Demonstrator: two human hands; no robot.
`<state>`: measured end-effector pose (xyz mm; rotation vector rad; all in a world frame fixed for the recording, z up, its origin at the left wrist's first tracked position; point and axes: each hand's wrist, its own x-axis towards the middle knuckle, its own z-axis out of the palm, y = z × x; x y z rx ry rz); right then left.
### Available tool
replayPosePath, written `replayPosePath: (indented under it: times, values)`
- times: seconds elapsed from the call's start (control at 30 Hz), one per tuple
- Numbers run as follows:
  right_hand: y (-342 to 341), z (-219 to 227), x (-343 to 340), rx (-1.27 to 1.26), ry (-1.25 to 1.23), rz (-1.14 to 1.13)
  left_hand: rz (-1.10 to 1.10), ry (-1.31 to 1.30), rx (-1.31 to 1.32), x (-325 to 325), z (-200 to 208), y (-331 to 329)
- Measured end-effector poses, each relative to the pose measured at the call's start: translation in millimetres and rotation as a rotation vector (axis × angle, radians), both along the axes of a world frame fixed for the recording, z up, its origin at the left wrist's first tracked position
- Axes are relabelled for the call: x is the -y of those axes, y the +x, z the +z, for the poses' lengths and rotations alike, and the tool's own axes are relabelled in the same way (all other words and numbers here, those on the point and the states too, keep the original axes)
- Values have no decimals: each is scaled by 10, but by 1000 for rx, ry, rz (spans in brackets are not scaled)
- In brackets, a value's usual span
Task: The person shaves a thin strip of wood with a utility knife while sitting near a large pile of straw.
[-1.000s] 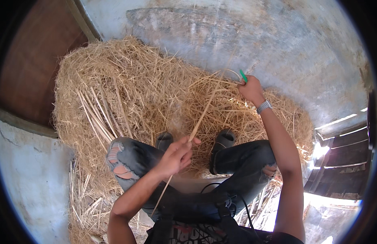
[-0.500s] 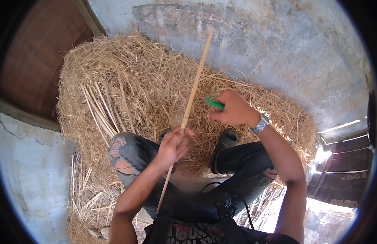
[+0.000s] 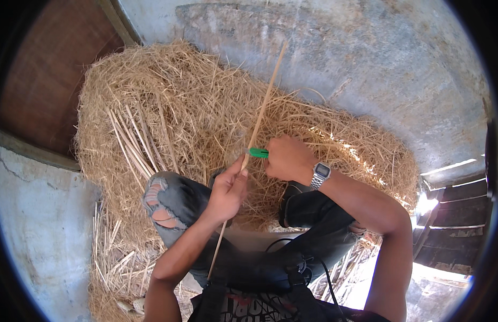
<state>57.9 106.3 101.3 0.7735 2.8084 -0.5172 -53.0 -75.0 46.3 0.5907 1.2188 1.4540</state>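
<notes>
A long, thin bamboo strip [image 3: 266,99] slants from my lap up past my knees, its far end pointing toward the wall. My left hand [image 3: 228,189] is closed around its middle, thumb and fingers pinching it. In my right hand [image 3: 289,160], which wears a watch, is a green-handled cutter knife [image 3: 258,153]. The knife's tip lies against the strip just beyond my left fingertips. Its blade is too small to make out clearly.
A big heap of thin shavings [image 3: 190,102] spreads before my feet. Several cut strips [image 3: 132,142] lie on it to the left, beside my torn-jeans knee [image 3: 165,204]. A grey wall [image 3: 377,59] rises behind the heap. Dark boards [image 3: 455,225] stand at the right.
My right hand has moved left and slightly down, bringing the green knife from beside the strip onto it. The strip has turned a little in my left hand, showing a narrower side.
</notes>
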Motion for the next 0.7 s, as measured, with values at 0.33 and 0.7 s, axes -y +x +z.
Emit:
replayPosePath:
  times: [0.33,0.7]
  values:
    - [-118,-89,-53,-14,34,-25,37,-56,-105,14,60,-20]
    - [-66,-112,-687,-90,140,-257,-74,-145,-436,192,184,11]
